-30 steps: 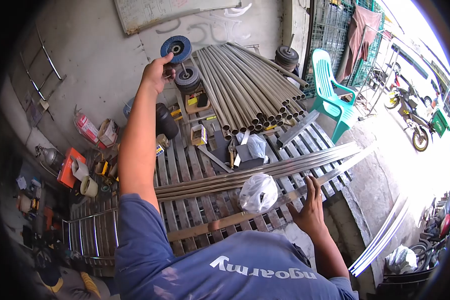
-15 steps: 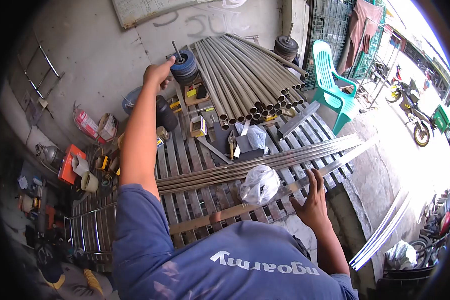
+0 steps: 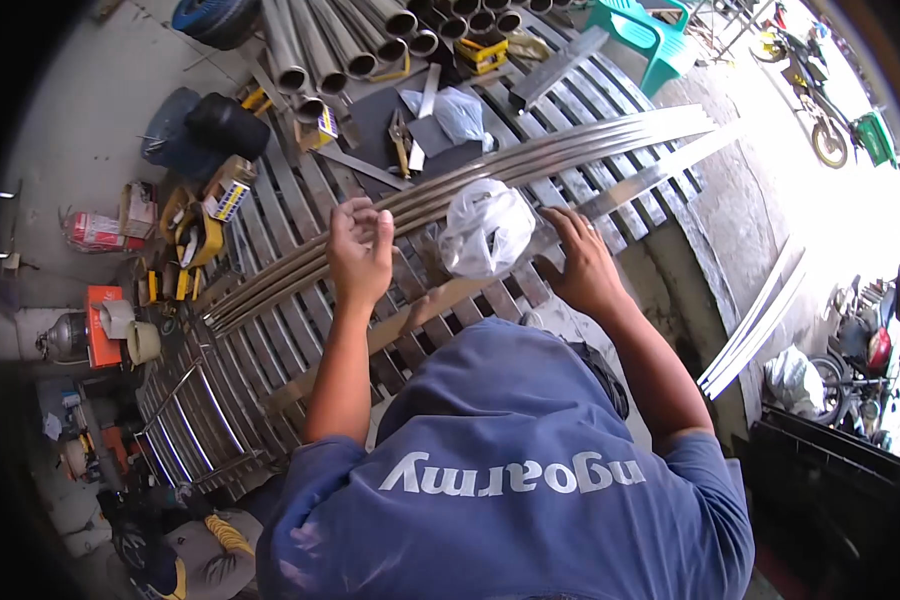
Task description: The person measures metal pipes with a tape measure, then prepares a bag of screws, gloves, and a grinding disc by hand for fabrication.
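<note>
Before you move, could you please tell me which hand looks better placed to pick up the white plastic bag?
Probably the right hand: its spread fingers are beside the bag, while the left hand is farther off.

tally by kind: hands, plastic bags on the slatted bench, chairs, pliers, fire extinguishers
hands: 2 (left hand, right hand)
plastic bags: 2 (white bag, bluish bag)
chairs: 1 (green chair)
pliers: 1 (yellow-handled pliers)
fire extinguishers: 1 (red extinguisher)
total: 7
</note>
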Available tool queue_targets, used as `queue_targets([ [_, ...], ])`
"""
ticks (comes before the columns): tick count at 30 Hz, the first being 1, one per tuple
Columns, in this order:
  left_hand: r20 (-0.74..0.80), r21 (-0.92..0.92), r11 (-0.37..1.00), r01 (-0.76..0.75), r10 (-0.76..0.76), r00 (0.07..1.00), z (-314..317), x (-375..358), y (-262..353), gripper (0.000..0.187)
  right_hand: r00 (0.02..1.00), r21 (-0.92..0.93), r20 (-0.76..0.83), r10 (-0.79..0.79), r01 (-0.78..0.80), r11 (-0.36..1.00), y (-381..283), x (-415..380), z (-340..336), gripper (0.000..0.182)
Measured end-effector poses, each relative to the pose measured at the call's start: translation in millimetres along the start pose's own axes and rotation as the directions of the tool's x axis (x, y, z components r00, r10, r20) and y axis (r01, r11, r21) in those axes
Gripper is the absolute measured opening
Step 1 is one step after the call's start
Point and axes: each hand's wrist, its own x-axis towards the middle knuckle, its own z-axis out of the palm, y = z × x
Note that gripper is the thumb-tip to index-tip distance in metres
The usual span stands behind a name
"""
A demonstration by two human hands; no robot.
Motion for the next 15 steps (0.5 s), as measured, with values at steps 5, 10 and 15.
queue_targets([
  [5,0.403,0.056,0.975,-0.214,0.174,0.899,52.5,-34.9,-12.0,0.022,0.967,-0.033,0.177,-0.182,0.191,0.981,-1.5,40.5,41.2,0.072],
  [10,0.622,0.347,0.881,-0.322,0.041,0.782,91.0,-10.7,-74.6,0.031,0.849,-0.281,0.522,0.082,0.081,0.956,37.9,55.2,93.6,0.055],
  [15,0.673,0.694,0.602,-0.394,-0.350,0.652,88.5,-11.5,-72.1,0.053,0.961,-0.262,0.259,-0.093,0.162,0.951,46.1,18.9,87.5,0.038],
])
